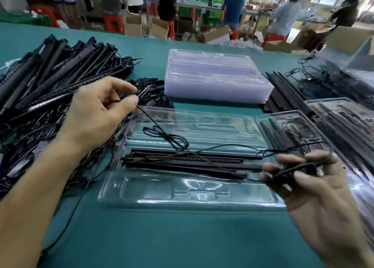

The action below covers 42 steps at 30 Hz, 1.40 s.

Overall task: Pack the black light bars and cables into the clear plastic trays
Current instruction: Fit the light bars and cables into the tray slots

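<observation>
A clear plastic tray [188, 194] lies open on the green table in front of me. Black light bars [182, 162] rest across its middle slots. A thin black cable [168, 138] loops over the tray and runs between both hands. My left hand [97, 115] hovers above the tray's left edge, its thumb and fingers pinched on one end of the cable. At the tray's right end, my right hand [303, 178] is closed around the other, bunched end of the cable.
A big heap of black bars and cables [50, 81] fills the left of the table. A stack of clear trays [216, 81] stands behind. Loose bars [283, 91] and filled trays [334, 126] lie at the right. People work at benches in the background.
</observation>
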### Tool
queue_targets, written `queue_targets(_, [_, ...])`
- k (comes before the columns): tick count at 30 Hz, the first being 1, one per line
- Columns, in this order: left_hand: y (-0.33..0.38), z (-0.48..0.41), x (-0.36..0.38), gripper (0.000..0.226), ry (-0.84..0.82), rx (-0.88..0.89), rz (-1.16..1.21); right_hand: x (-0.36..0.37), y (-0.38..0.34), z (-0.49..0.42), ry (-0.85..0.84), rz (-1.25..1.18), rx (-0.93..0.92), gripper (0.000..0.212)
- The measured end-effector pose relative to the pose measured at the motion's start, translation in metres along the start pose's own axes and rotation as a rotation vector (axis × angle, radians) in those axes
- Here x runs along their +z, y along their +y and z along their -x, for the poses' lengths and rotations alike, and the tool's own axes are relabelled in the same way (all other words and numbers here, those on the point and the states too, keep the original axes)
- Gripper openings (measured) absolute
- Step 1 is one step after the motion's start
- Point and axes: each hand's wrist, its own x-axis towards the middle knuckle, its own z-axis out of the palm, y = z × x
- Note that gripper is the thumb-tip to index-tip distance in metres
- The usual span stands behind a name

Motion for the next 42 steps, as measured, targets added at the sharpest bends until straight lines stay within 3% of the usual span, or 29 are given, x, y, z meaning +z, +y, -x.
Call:
queue_targets(1, [0.004, -0.002, -0.002, 0.011, 0.091, 0.049, -0.072, -0.019, 0.000, 0.002, -0.167, 0.029, 0.073, 0.029])
queue_targets(2, [0.007, -0.004, -0.003, 0.026, 0.185, 0.076, -0.135, -0.018, -0.005, 0.009, -0.192, 0.033, 0.029, 0.029])
queue_targets(4, [0.006, -0.006, -0.006, 0.046, 0.384, 0.046, -0.169, -0.016, -0.006, 0.020, -0.164, 0.050, 0.111, 0.031])
queue_targets(6, [-0.008, -0.005, -0.011, 0.040, 0.534, -0.030, -0.187, -0.018, -0.007, 0.019, -0.133, 0.079, 0.140, 0.030])
queue_targets(8, [-0.024, -0.001, -0.018, 0.026, 0.545, -0.141, -0.247, -0.011, 0.000, 0.036, -0.136, 0.063, 0.224, 0.035])
queue_targets(10, [-0.037, 0.002, -0.028, 0.015, 0.396, -0.287, -0.382, -0.008, 0.010, 0.047, -0.070, 0.096, 0.340, 0.027])
queue_targets(13, [-0.045, 0.004, -0.030, 0.024, 0.063, -0.417, -0.696, 0.001, 0.026, 0.059, 0.123, 0.120, 0.456, 0.015])
queue_targets(15, [-0.042, 0.007, -0.017, 0.030, -0.063, -0.413, -0.886, 0.008, 0.036, 0.061, 0.205, 0.082, 0.519, 0.012])
queue_targets(17, [-0.034, 0.009, 0.002, 0.022, -0.107, -0.300, -0.950, 0.016, 0.042, 0.062, 0.213, 0.041, 0.530, 0.011])
queue_targets(21, [-0.015, 0.016, 0.037, 0.010, -0.185, -0.047, -0.639, 0.024, 0.047, 0.049, 0.179, 0.201, 0.465, 0.009])
queue_targets(24, [0.004, 0.026, 0.057, 0.026, -0.450, 0.039, -0.206, 0.026, 0.048, 0.031, 0.185, 0.506, 0.378, 0.020])
queue_targets(26, [0.014, 0.036, 0.068, 0.037, -0.624, 0.057, -0.049, 0.026, 0.052, 0.024, 0.196, 0.601, 0.362, 0.025])
queue_targets(28, [0.016, 0.045, 0.077, 0.044, -0.738, 0.124, -0.073, 0.023, 0.056, 0.021, 0.217, 0.618, 0.382, 0.029])
queue_targets(31, [0.015, 0.053, 0.085, 0.043, -0.762, 0.254, -0.186, 0.015, 0.057, 0.022, 0.208, 0.629, 0.440, 0.029])
queue_targets(36, [0.013, 0.057, 0.088, 0.028, -0.786, 0.222, -0.149, -0.002, 0.029, 0.027, 0.088, 0.704, 0.569, 0.032])
queue_targets(39, [0.015, 0.060, 0.088, 0.028, -0.793, 0.208, -0.142, -0.012, 0.010, 0.027, 0.107, 0.902, 0.326, 0.031])
queue_targets(42, [0.017, 0.059, 0.087, 0.032, -0.797, 0.199, -0.149, -0.013, 0.012, 0.017, -0.203, 1.190, -0.072, 0.011])
